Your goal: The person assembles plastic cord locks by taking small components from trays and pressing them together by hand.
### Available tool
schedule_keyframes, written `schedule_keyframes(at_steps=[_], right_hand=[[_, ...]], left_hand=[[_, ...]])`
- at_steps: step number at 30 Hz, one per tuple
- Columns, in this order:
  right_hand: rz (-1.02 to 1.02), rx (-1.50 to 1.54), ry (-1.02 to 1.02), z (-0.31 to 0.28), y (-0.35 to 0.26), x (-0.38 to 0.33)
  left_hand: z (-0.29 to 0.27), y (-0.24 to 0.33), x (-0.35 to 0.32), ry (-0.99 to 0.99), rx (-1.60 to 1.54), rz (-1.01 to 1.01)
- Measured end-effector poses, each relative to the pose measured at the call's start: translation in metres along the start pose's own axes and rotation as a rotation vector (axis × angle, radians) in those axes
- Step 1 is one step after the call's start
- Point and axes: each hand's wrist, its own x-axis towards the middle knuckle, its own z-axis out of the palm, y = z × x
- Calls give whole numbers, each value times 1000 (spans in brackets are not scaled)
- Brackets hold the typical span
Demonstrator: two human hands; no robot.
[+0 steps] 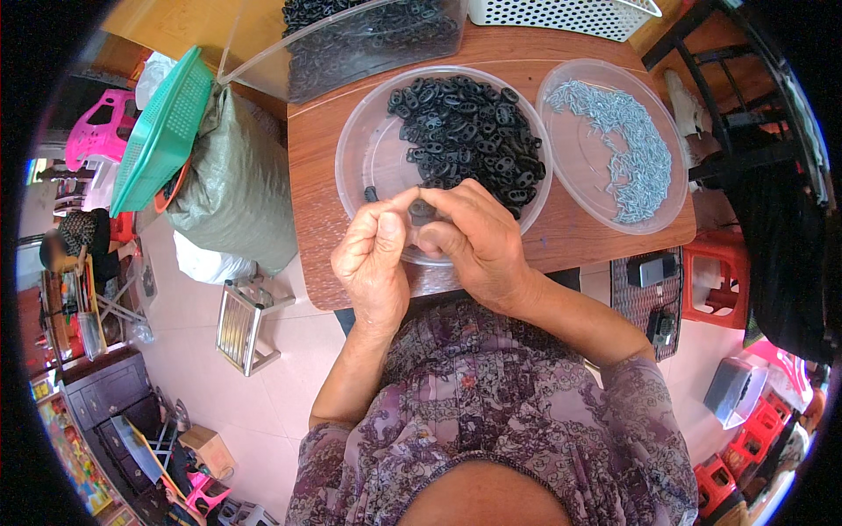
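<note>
My left hand (375,263) and my right hand (478,244) meet fingertip to fingertip over the near rim of a round clear tub (355,145). Between the right thumb and forefinger shows a small dark plastic piece (421,209). The left fingers are pinched together; another small black piece (370,193) pokes out beside them, and I cannot tell whether they grip it. Whether a screw is at the fingertips is too small to make out. A heap of black plastic pieces with holes (469,131) fills the tub's right side.
A round clear lid or shallow tub (574,167) with silvery screws (645,149) stands to the right. Behind are a clear bin (377,53) of black pieces and a white perforated basket (561,16). A full sack (232,184), green baskets (162,131) and a metal stool (241,329) stand left of the table (320,219).
</note>
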Motion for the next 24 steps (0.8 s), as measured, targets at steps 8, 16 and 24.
schedule_keyframes(at_steps=[8,16,24], right_hand=[[-13,0,-44,-1,-3,1],[-116,-76,21,2,-6,2],[-178,-131,39,2,-4,1]], left_hand=[[0,4,-3,-54,-45,-30],[3,-7,-12,73,130,63],[9,-10,-15,101,61,74]])
